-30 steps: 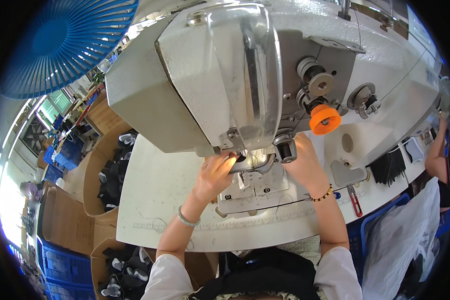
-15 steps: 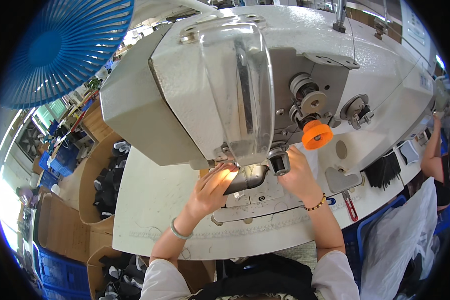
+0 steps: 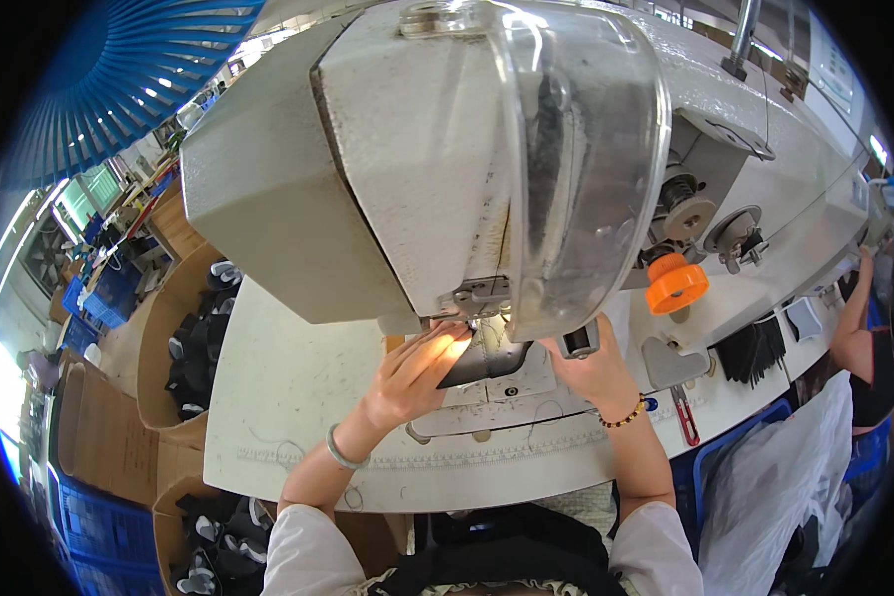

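L hand fingers flat, pressing dark piece under sewing machine head. R hand just beside, grip unclear, on tabletop. Orange knob beyond R hand.

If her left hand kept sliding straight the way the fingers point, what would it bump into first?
Probably the dark piece lying under the sewing machine head: the left hand points up and right at it, fingertips already at its edge. Depth is hard to judge.

One sewing machine, one fan, two cardboard boxes.
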Demonstrator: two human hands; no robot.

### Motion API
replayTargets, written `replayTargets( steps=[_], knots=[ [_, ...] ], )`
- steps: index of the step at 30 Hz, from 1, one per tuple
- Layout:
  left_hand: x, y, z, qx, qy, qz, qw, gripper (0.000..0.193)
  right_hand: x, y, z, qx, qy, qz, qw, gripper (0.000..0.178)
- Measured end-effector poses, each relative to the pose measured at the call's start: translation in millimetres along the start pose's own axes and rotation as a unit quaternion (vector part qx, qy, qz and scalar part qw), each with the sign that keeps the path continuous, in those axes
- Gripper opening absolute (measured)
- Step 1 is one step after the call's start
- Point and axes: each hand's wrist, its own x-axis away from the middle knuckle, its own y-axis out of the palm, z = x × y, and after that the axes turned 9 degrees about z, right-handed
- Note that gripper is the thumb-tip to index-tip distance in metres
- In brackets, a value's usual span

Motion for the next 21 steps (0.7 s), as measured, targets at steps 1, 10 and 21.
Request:
replayTargets(
  steps=[1, 10, 21],
  knots=[
    [0, 1, 0, 0.000, 0.002, 0.003, 1.000, 0.048, -1, -1, 0, -0.003, -0.005, 0.005, 1.000, 0.015],
    [0, 2, 1, -0.019, 0.019, 0.027, 0.999, 0.043, -1, -6, -2, 0.012, -0.024, -0.004, 1.000, 0.015],
    [-1, 0, 0, -0.042, 0.023, 0.021, 0.999, 0.050, 8, 3, 8, -0.015, -0.024, 0.001, 1.000, 0.016]
  ],
)
